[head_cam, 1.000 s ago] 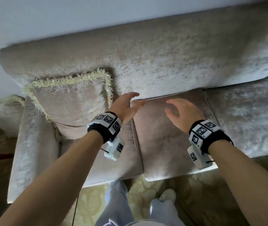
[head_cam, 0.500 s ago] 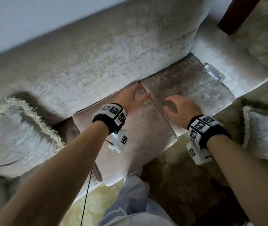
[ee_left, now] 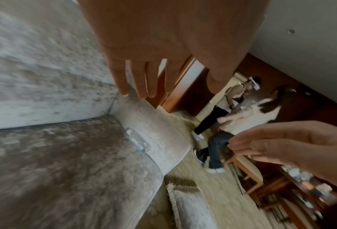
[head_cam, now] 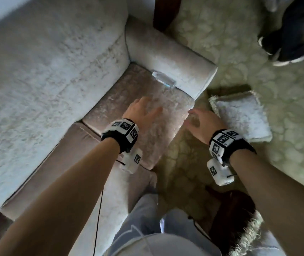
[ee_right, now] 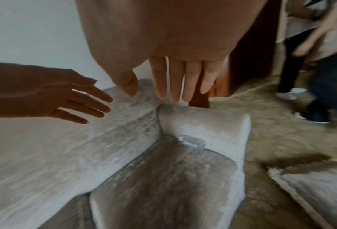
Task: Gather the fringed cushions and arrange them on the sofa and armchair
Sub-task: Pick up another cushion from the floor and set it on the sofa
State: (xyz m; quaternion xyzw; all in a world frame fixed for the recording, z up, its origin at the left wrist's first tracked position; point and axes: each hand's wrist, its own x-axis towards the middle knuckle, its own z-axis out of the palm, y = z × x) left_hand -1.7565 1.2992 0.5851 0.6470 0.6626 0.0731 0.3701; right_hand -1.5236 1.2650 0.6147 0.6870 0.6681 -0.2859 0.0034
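A pale fringed cushion (head_cam: pixel 239 118) lies flat on the patterned carpet just right of the sofa's right armrest (head_cam: pixel 171 60); it also shows in the wrist views (ee_left: pixel 193 209) (ee_right: pixel 310 187). My right hand (head_cam: pixel 201 120) hovers beside its left edge with fingers spread, holding nothing (ee_right: pixel 173 86). My left hand (head_cam: pixel 147 109) is above the sofa's right seat cushion (head_cam: pixel 121 100), fingers straight and empty (ee_left: pixel 144 86). More fringe (head_cam: pixel 247 235) shows at the bottom right, its cushion mostly hidden.
A clear plastic bottle (head_cam: pixel 163 80) lies in the seam between seat and armrest. Another person's dark shoes and legs (head_cam: pixel 286 41) stand on the carpet at top right. A dark wooden post (head_cam: pixel 166 12) rises behind the armrest. Shelving (ee_left: pixel 293 186) stands further right.
My view and both hands have swung right along the sofa. The fringed cushion on the left seat has left the frame and the floor cushion has come in beside my right hand.
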